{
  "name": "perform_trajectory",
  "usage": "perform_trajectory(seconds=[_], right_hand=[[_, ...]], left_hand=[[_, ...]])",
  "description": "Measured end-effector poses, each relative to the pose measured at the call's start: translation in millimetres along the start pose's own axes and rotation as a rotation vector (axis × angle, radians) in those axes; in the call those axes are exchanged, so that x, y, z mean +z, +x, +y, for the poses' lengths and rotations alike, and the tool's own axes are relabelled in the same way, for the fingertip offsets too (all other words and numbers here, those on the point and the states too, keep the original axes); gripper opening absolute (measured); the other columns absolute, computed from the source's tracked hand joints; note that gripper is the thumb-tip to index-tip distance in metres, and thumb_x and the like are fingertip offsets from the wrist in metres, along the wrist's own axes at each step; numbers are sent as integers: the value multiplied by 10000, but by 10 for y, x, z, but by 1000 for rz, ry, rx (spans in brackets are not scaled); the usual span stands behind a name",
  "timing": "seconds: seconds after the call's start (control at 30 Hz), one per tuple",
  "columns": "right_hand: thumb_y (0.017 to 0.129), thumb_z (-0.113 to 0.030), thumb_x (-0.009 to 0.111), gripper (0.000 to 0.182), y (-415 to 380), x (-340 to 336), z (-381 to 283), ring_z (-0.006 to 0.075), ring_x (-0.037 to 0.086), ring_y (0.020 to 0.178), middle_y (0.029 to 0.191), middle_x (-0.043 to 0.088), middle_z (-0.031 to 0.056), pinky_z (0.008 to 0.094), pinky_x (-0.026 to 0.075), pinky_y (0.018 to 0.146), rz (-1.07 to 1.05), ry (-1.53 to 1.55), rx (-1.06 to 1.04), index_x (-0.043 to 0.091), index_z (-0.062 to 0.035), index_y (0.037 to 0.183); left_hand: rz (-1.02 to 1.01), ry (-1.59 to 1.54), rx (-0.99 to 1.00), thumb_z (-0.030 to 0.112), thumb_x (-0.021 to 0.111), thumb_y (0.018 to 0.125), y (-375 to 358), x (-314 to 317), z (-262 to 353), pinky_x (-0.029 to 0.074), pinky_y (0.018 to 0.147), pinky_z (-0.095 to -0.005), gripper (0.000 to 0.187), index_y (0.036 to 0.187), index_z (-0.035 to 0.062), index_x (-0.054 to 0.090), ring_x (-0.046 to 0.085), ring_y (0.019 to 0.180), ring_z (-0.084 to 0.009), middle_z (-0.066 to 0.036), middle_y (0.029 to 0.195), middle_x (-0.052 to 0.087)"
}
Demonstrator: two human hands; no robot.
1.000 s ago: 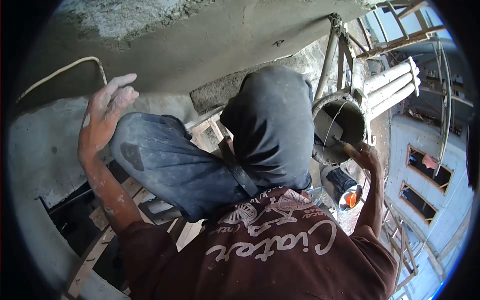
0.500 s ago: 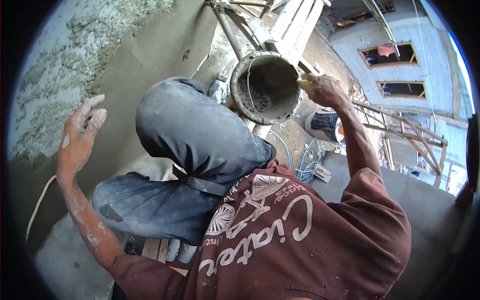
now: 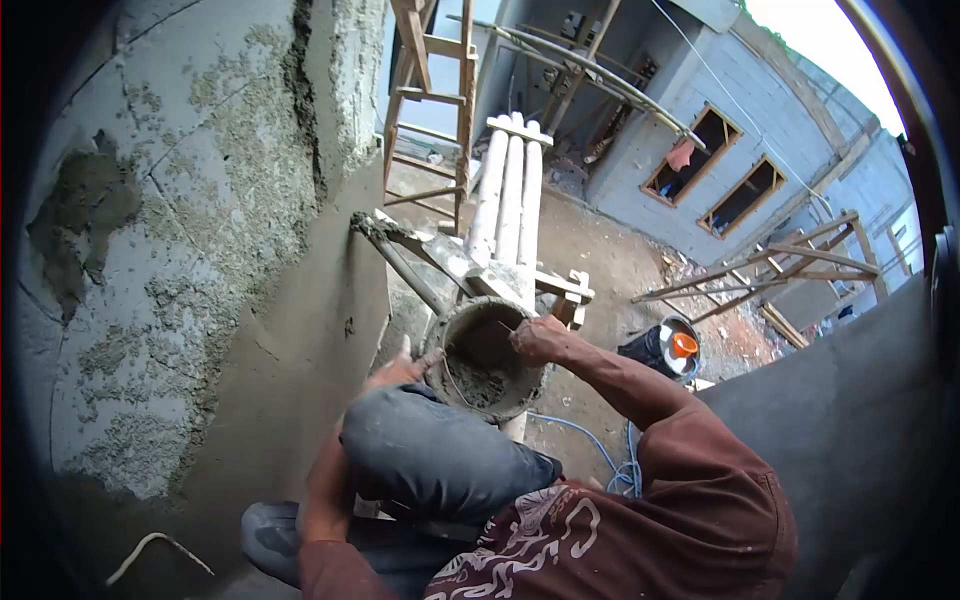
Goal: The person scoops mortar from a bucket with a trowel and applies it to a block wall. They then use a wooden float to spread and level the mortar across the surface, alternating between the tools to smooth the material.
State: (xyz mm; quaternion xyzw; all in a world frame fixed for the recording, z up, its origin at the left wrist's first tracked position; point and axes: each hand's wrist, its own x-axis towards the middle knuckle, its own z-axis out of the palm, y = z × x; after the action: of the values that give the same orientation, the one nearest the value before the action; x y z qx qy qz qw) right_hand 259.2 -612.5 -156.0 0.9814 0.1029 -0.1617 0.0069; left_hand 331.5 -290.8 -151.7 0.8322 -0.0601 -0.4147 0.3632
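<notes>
A round bucket (image 3: 437,385) coated in grey mortar stands in front of my bent knee, with wet mortar (image 3: 482,384) and a thin wire handle inside it. My left hand (image 3: 402,370) touches the bucket's left side, fingers spread near the rim. At the right rim, my right hand (image 3: 538,340) is closed round a tool that reaches into the bucket; its handle is hidden in my fist and only a thin part shows. A partly plastered wall (image 3: 290,370) rises to the left of the bucket.
Pale bamboo poles (image 3: 508,200) extend behind the bucket. A wooden ladder-like frame (image 3: 430,95) stands beyond. On the ground at right are a black bucket (image 3: 648,350) with an orange item, a blue hose (image 3: 590,433) and a wooden trestle (image 3: 790,262).
My left hand has come from the wall side to the bucket's left rim. The view has tilted up, showing more of the yard. My right hand stays at the bucket's right rim.
</notes>
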Motion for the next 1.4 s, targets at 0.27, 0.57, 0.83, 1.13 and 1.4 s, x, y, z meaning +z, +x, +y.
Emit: perform_trajectory(seconds=[0.27,0.57,0.83,1.13,1.4], right_hand=[[784,-226,606,181,368,789,848,309,634,739,760,649,150,437,508,613,-10,778,-259,647,-55,745],[833,-147,608,193,234,124,304,255,625,797,887,667,149,377,508,674,-266,280,-238,663,32,881],[769,-288,714,151,629,309,415,128,659,793,881,701,-20,300,510,592,-307,-427,-184,717,-208,896],[850,-329,635,191,376,398,505,157,652,758,863,702,-5,327,510,585,-365,38,-166,719,-171,917],[908,-354,569,257,172,636,701,183,642,716,830,699,4,355,509,573,-443,152,-181,716,-145,891]], left_hand=[[-66,-43,8,682,694,730,438,463,-439,336,1093,-413,1167,1517,8,156,432,1327,-338,-268,1421,440],[-36,-48,54,674,700,728,447,482,-774,340,1088,-414,1148,1504,0,186,438,1321,-342,-267,1416,447],[-7,-57,61,667,705,727,434,503,-910,344,1085,-415,1132,1492,-7,212,444,1315,-345,-265,1412,453],[6,-50,57,659,710,725,419,503,-838,348,1081,-416,1114,1479,-15,242,451,1308,-349,-263,1407,460],[32,-58,90,652,715,724,415,484,-820,351,1077,-417,1098,1467,-23,269,457,1302,-352,-262,1402,466]])
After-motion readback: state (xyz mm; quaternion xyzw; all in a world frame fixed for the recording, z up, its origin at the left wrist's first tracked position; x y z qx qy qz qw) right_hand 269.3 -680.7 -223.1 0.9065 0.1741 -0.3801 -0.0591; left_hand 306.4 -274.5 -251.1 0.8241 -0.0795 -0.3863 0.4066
